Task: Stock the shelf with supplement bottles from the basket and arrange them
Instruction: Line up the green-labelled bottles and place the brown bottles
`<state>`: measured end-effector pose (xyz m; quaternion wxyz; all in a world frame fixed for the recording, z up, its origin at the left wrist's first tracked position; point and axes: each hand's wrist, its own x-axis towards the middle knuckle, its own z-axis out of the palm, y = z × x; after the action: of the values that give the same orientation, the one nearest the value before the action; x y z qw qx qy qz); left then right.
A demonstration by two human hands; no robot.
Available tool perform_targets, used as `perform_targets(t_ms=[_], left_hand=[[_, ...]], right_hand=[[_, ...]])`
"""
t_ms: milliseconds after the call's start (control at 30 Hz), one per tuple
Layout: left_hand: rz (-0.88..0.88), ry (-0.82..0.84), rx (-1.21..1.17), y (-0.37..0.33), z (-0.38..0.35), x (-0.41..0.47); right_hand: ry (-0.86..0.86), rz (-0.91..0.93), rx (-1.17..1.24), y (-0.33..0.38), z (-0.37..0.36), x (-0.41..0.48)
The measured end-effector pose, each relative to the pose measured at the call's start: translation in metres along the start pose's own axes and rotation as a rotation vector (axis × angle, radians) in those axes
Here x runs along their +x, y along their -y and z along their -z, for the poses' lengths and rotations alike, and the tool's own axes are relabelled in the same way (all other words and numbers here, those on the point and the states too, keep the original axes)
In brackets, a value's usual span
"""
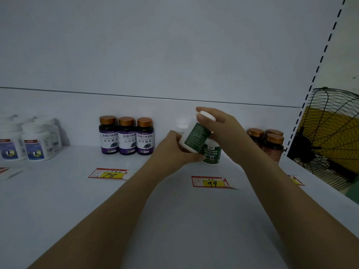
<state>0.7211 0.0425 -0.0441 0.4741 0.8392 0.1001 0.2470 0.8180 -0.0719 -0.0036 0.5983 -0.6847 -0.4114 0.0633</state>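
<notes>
Two bare hands held a white bottle (195,137) with a dark green label tilted above a white shelf (174,220), its white cap (207,114) leaning to the upper right. The right hand (223,129) gripped the bottle near the cap, fingers curled over its top. The left hand (174,148) clasped the base from below and the left, fingers wrapped around it.

Just behind and beneath the held bottle, a second green-labelled bottle (212,154) stood upright on the shelf, partly hidden by the hands. A red and yellow price tag marked 99 (212,182) lay flat on the shelf in front of it.

To the left, three purple-labelled bottles (126,135) with copper caps stood side by side in a row near the back wall, with a price tag marked 78 (108,173) lying before them. Further left sat a cluster of white tubs (37,141) with blue labels. To the right of the hands, a group of brown bottles (272,145) with copper caps stood close together near the shelf's end. Beyond the shelf's edge, a black wire-caged fan (334,133) with yellow blades was visible.
</notes>
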Motion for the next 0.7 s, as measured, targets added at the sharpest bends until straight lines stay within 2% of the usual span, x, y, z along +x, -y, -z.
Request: perform_targets(t_ms=[133,233,300,367,467,567,633,700], left_hand=[[0.113,0.187,-0.127,-0.006,0.002,0.0],[0.078,0.102,-0.067,-0.004,0.001,-0.001],[0.042,-0.003,0.042,-0.004,0.0,-0.002],[0.02,-0.047,0.091,-0.004,0.0,-0.003],[0.028,0.048,-0.056,-0.009,0.001,-0.004],[0.058,0.169,-0.173,-0.012,0.004,-0.003],[0.043,0.144,-0.13,-0.011,0.003,-0.003],[0.016,0.041,-0.064,-0.009,0.002,-0.003]], right_hand=[[0.13,-0.027,0.209,0.003,0.008,0.0],[0.14,-0.044,0.203,0.001,0.005,0.002],[0.084,-0.019,-0.011,0.0,0.003,0.001],[0.03,0.002,-0.095,0.0,0.003,0.001],[-0.008,-0.026,0.053,-0.002,0.009,0.002],[0.03,-0.046,0.213,-0.002,0.013,0.004],[0.065,-0.056,0.271,-0.002,0.011,0.005],[0.077,-0.051,0.157,-0.002,0.007,0.004]])
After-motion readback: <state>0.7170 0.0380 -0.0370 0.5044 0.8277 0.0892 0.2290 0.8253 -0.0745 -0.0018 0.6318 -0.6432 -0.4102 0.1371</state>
